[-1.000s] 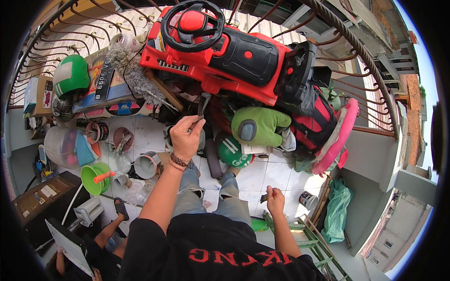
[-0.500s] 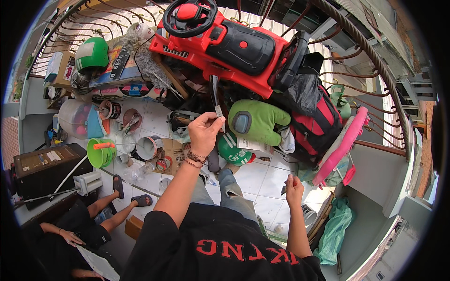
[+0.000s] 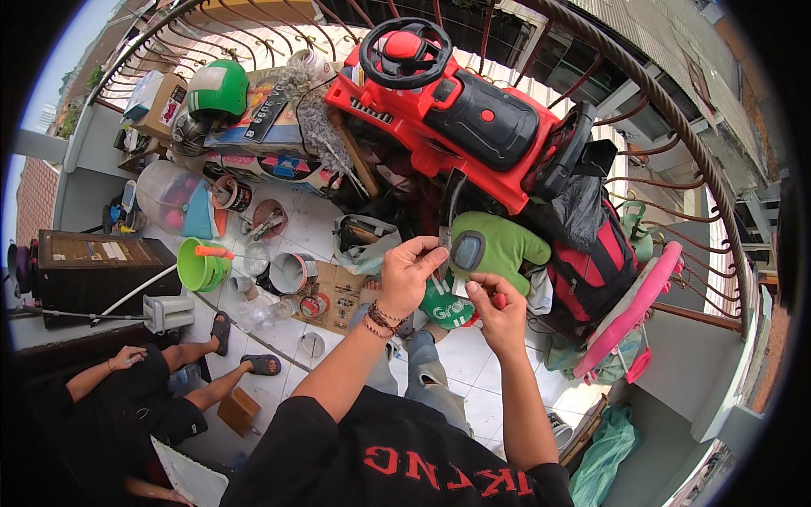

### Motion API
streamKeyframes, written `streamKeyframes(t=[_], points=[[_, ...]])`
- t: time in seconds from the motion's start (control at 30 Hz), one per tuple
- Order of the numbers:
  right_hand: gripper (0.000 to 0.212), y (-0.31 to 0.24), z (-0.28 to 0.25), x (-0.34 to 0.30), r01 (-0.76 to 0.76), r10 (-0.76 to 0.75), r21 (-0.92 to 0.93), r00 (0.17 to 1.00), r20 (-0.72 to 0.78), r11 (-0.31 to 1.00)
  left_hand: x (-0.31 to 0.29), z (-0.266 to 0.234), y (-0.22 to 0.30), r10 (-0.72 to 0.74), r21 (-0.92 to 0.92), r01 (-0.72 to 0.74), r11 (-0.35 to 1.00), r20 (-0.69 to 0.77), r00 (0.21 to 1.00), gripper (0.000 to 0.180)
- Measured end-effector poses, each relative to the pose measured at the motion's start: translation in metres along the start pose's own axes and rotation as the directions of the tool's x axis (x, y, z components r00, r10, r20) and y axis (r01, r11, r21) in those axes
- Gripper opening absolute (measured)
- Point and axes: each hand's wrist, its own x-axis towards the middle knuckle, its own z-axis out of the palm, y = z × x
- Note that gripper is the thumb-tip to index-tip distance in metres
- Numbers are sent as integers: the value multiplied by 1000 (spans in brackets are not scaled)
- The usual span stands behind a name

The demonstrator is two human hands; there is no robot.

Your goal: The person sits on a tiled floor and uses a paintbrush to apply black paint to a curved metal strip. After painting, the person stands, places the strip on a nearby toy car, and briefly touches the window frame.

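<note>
My left hand [image 3: 409, 279] is closed, pinching the lower end of a narrow black strip [image 3: 453, 193] that rises toward the red ride-on toy car [image 3: 481, 118]. The strip's lower part looks greyish. Just to the right, my right hand [image 3: 500, 314] is also closed, around a small thing with a red part [image 3: 499, 300]; the rest of it is hidden by the fingers. Behind the hands lie a green plush toy [image 3: 507, 241] with a grey-blue visor and a green helmet [image 3: 441, 306].
A black-and-red backpack [image 3: 591, 262] and a pink ring-shaped item [image 3: 629, 313] stand at the right. Left are a lime bucket [image 3: 201, 269], paint-stained pots [image 3: 292, 273] and a dark cabinet [image 3: 93, 279]. A seated person [image 3: 160, 372] is at lower left. Metal railing [image 3: 676, 110] curves behind.
My right hand has come up from the lower right to beside my left hand. The left hand still pinches the strip, now lower in view. The whole view has shifted slightly.
</note>
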Motion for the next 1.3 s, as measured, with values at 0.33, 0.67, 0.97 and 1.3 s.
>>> streamKeyframes(t=[0.33,0.67,0.97,1.3], points=[[21,-12,111,39,-14,18,-37,994,112,999,2,-90,11,-49,-4,49,999,-8,999,10],[15,-23,226,93,-168,177,-67,971,159,984,49,-200,30,51,33,-47,998,-106,993,10],[12,-18,291,136,-81,95,-65,966,240,995,88,-263,35,32,73,-22,997,-140,990,12],[15,11,194,127,-148,126,-163,983,-135,975,26,-265,-85,-370,77,376,924,-81,926,41]])
